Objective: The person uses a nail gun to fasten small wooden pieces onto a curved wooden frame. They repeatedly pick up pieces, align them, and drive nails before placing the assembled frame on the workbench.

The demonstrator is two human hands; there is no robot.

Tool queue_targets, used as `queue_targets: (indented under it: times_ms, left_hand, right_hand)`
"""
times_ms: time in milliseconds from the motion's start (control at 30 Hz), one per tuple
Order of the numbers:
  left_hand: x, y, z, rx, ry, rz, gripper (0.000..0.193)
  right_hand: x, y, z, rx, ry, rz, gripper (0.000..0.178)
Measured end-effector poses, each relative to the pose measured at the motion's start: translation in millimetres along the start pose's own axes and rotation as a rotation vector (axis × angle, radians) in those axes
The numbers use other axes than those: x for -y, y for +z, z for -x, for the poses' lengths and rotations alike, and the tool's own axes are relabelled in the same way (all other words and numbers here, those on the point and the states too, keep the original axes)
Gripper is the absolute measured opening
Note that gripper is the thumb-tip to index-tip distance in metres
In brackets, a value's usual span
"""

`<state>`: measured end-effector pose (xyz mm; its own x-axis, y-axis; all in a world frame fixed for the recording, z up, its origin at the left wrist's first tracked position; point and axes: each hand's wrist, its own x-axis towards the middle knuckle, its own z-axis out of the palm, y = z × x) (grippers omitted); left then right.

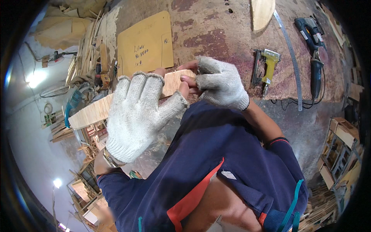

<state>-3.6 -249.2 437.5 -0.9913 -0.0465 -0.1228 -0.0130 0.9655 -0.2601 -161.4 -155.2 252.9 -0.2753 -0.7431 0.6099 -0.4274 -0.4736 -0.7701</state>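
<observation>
A long, pale wooden board (92,113) slants across in front of me, its right end lying at the near edge of the worn workbench (208,23). My left hand (135,112), in a white fingerless knit glove, grips it from above, fingers over the far side and thumb along the near side. My right hand (222,83), gloved alike, pinches the board's right end between thumb and fingers. Part of the board is hidden under my left hand. Just beyond it lies a flat tan panel (147,42) with handwriting on it.
Right of my hands lie a yellow air nail gun (269,63), a long metal ruler (290,52), a blue corded power tool (317,75) and another power tool (307,33). A curved wood piece (262,15) lies at the far side. Wooden frames (338,147) stand at the right.
</observation>
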Motion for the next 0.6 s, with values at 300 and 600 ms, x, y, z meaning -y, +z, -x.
queue_targets:
  times_ms: [300, 600]
  left_hand:
    - [4, 4, -3, 0.058, 0.054, -0.071, 0.056]
    - [2, 9, -5, 0.090, 0.035, -0.053, 0.061]
  right_hand:
    - [-13, 10, 12, -0.081, 0.285, -0.460, 0.044]
    - [-8, -17, 5, -0.145, 0.296, -0.335, 0.059]
